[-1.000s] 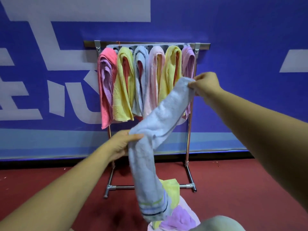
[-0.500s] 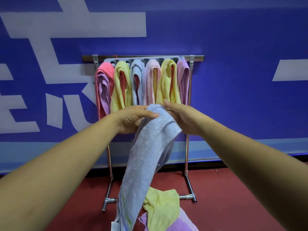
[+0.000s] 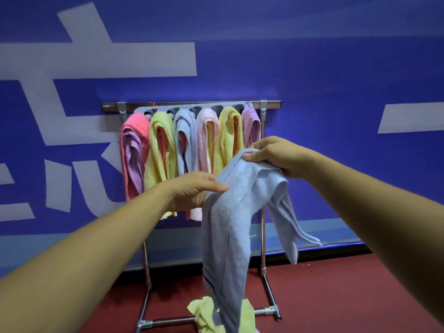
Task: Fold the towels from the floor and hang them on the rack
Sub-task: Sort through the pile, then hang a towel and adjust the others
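Observation:
I hold a light blue towel (image 3: 230, 227) up in front of the metal rack (image 3: 263, 236). My right hand (image 3: 274, 157) pinches its folded top, thumb on the near side. My left hand (image 3: 192, 191) lies against the towel's left edge with fingers extended, thumb hidden behind the cloth. The towel is doubled over; its long end hangs to the floor and a shorter end dangles right. Several folded towels hang on the rack: pink (image 3: 134, 131), yellow (image 3: 159, 145), blue (image 3: 186, 135), pale pink (image 3: 206, 140), yellow (image 3: 227, 138), purple (image 3: 251, 126).
A yellow towel (image 3: 204, 313) lies crumpled on the red floor (image 3: 336, 296) by the rack's base bar. A blue wall with white lettering (image 3: 336, 68) stands right behind the rack.
My hands came together at the towel's top half a second ago; now the right hand has moved up and right with the fold while the left slid down the left edge. The camera has tilted up.

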{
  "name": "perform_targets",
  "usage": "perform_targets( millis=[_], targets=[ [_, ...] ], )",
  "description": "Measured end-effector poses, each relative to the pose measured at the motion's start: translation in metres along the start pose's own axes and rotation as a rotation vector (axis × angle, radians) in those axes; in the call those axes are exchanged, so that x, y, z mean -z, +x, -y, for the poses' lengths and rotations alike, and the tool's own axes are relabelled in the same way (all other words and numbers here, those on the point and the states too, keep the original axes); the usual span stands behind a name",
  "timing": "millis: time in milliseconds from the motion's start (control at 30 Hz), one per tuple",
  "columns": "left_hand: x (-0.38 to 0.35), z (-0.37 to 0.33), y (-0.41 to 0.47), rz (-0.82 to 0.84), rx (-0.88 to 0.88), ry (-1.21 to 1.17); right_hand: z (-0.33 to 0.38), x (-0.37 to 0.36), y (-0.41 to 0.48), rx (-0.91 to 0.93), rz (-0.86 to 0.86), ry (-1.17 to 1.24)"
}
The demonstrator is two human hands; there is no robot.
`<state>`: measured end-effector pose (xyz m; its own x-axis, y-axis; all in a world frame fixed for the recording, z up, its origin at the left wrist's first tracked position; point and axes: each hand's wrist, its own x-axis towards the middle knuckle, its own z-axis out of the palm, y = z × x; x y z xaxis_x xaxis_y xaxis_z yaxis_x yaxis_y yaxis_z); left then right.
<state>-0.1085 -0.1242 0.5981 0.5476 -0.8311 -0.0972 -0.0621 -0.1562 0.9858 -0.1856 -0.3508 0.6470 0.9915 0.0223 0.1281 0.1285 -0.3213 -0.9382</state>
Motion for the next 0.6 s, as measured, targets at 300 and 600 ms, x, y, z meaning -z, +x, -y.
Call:
perform_targets(
  millis=[300,600],
  targets=[
    [0.005,-0.058,0.070,0.066,-0.209,-0.050,-0.012,0.051,0.030,-0.061,0.252,0.119],
    [0.039,-0.096,0.141,0.007,-0.107,0.354,0.015,0.119,0.072,0.003,0.095,0.175]
  ],
)
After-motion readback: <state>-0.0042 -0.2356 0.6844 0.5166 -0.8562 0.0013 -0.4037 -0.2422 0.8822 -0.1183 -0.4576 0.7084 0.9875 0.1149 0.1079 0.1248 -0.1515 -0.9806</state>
